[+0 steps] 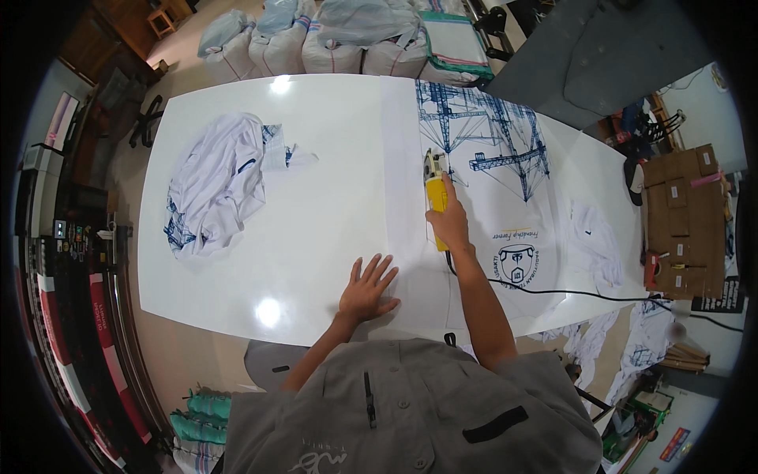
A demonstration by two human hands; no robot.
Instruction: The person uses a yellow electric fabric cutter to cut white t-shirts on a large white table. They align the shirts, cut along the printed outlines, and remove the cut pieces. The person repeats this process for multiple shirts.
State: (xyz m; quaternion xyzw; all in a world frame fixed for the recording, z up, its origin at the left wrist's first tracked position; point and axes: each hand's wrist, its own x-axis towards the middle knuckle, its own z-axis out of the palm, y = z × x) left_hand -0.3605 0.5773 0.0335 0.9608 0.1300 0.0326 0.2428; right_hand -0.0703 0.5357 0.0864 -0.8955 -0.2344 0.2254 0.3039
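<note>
My right hand (450,223) is wrapped round the yellow body of a corded electric fabric cutter (436,192). Its metal head points away from me, at the left edge of a white fabric panel (482,201) printed with dark blue line drawings and a round emblem. Whether the blade touches the cloth cannot be made out. My left hand (368,291) lies flat with fingers spread, on the pale strip left of the panel. From the cutter a black cord (568,292) runs across the panel and off to the right.
A heap of crumpled white cloth (217,186) lies on the left of the white table (332,213). More white fabric (594,241) rests near its right edge. Stuffed sacks (332,59) line the far side; stacked cardboard boxes (683,221) stand at right.
</note>
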